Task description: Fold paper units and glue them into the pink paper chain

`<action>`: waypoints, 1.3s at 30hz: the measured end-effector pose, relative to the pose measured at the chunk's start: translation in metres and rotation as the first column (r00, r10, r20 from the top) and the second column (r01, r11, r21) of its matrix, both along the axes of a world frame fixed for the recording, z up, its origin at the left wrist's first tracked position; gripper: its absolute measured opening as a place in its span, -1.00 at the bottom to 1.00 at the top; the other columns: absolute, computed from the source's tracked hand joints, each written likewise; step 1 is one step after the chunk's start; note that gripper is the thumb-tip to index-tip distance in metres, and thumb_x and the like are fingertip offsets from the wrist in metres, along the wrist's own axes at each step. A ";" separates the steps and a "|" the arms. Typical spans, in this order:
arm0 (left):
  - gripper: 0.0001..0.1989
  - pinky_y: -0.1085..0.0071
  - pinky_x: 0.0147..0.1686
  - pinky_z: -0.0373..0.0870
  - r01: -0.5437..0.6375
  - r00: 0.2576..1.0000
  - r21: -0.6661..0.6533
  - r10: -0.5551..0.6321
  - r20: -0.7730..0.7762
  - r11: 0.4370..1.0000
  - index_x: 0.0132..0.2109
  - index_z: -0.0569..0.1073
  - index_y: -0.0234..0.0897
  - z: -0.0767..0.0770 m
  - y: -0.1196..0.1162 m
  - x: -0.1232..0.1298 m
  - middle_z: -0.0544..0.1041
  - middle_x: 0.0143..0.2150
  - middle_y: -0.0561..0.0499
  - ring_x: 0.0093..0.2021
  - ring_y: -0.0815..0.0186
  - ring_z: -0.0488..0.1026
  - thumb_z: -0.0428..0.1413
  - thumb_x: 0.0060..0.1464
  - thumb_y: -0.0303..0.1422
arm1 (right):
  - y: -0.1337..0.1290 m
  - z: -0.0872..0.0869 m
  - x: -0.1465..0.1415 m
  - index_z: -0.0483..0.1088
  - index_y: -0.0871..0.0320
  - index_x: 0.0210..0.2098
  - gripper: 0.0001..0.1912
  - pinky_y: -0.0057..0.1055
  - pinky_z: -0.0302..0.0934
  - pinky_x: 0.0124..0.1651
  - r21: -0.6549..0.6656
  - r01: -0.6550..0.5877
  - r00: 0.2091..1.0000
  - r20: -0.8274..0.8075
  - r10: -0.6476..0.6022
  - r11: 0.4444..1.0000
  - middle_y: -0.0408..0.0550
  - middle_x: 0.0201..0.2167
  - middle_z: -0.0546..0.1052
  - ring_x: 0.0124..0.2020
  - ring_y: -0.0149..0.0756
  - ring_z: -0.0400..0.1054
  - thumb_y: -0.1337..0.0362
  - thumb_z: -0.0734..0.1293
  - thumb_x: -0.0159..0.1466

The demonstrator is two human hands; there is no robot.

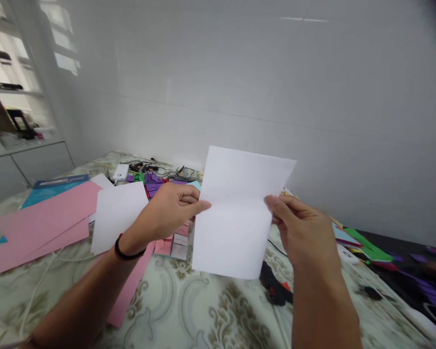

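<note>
A blank white sheet of paper [236, 218] is held up above the table, with a faint crease across its middle. My left hand [170, 211] pinches its left edge, thumb in front and fingers behind. At the opposite edge my right hand [301, 223] grips the paper the same way. Under and beside my left forearm lie another white sheet [118, 208] and pink paper sheets [51, 213]. Small folded pink and grey paper pieces [172, 242] lie just below my left hand. Partly behind the held sheet is a black tool with a red part [274, 286].
A patterned cloth [189, 300] covers the table, which meets a pale wall [240, 72]. A blue folder [54, 186] lies at the left. Toward the back are a white device [121, 172], cables and purple folded pieces [152, 183]. Green paper [366, 245] lies at the right.
</note>
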State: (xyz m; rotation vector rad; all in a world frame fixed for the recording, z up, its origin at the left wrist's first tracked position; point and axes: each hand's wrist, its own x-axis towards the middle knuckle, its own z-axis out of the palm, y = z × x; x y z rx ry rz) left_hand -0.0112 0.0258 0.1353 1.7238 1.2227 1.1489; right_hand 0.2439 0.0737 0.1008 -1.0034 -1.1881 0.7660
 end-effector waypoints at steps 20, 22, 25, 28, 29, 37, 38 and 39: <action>-0.77 0.39 -0.35 0.55 -0.096 0.982 0.030 0.089 0.166 0.995 -0.28 0.55 -0.29 -0.001 0.009 -0.006 0.65 -0.38 0.01 -0.36 0.26 0.62 0.29 0.11 -0.19 | 0.004 -0.005 0.003 0.56 -0.05 0.09 -0.55 -0.37 0.47 -0.28 -0.015 -0.194 0.979 0.068 0.194 0.981 -0.12 -0.31 0.67 -0.35 -0.27 0.55 -0.02 0.51 0.25; -0.71 0.46 -0.43 0.50 -0.143 0.958 0.015 0.135 0.252 0.990 -0.11 0.54 -0.29 0.000 0.014 -0.012 0.61 -0.44 0.07 -0.43 0.33 0.57 0.33 0.05 -0.26 | 0.000 -0.001 0.004 0.37 -0.21 0.30 -0.38 -0.22 0.49 0.02 0.136 -0.251 0.959 0.169 0.227 0.958 -0.06 0.12 0.61 0.04 -0.16 0.56 0.00 0.49 0.28; -0.38 0.52 -0.51 0.41 -0.142 0.920 -0.024 0.141 0.366 0.990 0.21 0.39 -0.24 0.000 0.020 -0.019 0.55 -0.50 0.15 -0.51 0.37 0.51 0.36 0.00 -0.34 | -0.010 0.008 0.002 0.36 -0.28 0.31 -0.30 0.02 0.12 0.45 0.343 -0.322 0.884 0.444 0.150 0.883 -0.16 0.50 0.20 0.49 -0.02 0.09 0.09 0.55 0.22; -0.15 0.51 -0.54 0.38 -0.066 0.927 -0.029 0.072 0.369 0.997 0.41 0.21 -0.14 -0.003 0.023 -0.021 0.51 -0.53 0.18 -0.55 0.35 0.49 0.35 0.02 -0.33 | -0.020 0.014 -0.002 0.57 -0.20 0.10 -0.60 0.09 -0.02 0.50 0.425 -0.365 0.818 0.571 0.068 0.828 -0.13 0.40 0.38 0.48 0.02 0.12 0.14 0.52 0.27; -0.12 0.50 -0.53 0.38 -0.029 0.940 -0.023 0.035 0.340 0.999 0.45 0.17 -0.10 -0.004 0.023 -0.022 0.50 -0.54 0.18 -0.56 0.34 0.49 0.35 0.04 -0.31 | -0.022 0.014 -0.004 0.64 -0.14 -0.02 -0.72 0.11 0.02 0.48 0.437 -0.366 0.828 0.556 0.073 0.822 -0.09 0.29 0.51 0.41 0.04 0.24 0.13 0.51 0.27; -0.55 0.35 -0.15 0.48 0.031 0.991 0.338 0.016 -0.135 0.941 -0.09 0.68 -0.24 0.006 0.005 -0.022 0.66 -0.11 -0.11 -0.13 0.19 0.56 0.05 0.33 0.00 | -0.016 -0.001 0.001 0.67 0.04 -0.31 -0.77 -0.22 0.49 -0.28 0.106 -0.090 0.989 0.125 0.076 0.990 -0.05 -0.32 0.72 -0.33 -0.09 0.58 0.07 0.61 0.10; -0.61 0.34 -0.10 0.48 0.083 0.991 0.315 -0.045 -0.125 0.946 -0.04 0.67 -0.22 0.007 0.001 -0.019 0.67 -0.04 -0.11 -0.10 0.19 0.56 0.15 0.27 -0.02 | -0.015 -0.002 0.002 0.67 0.04 -0.31 -0.76 -0.25 0.47 -0.31 0.080 -0.125 0.987 0.113 0.115 0.989 -0.06 -0.32 0.72 -0.35 -0.11 0.57 0.06 0.61 0.10; -0.64 0.36 -0.10 0.49 0.110 0.992 0.266 -0.088 -0.094 0.958 -0.02 0.66 -0.21 0.007 -0.002 -0.015 0.68 -0.04 -0.09 -0.11 0.19 0.58 0.25 0.20 -0.06 | -0.015 -0.002 0.003 0.67 0.04 -0.30 -0.75 -0.27 0.47 -0.32 0.059 -0.154 0.984 0.105 0.147 0.986 -0.06 -0.32 0.72 -0.36 -0.13 0.56 0.06 0.61 0.10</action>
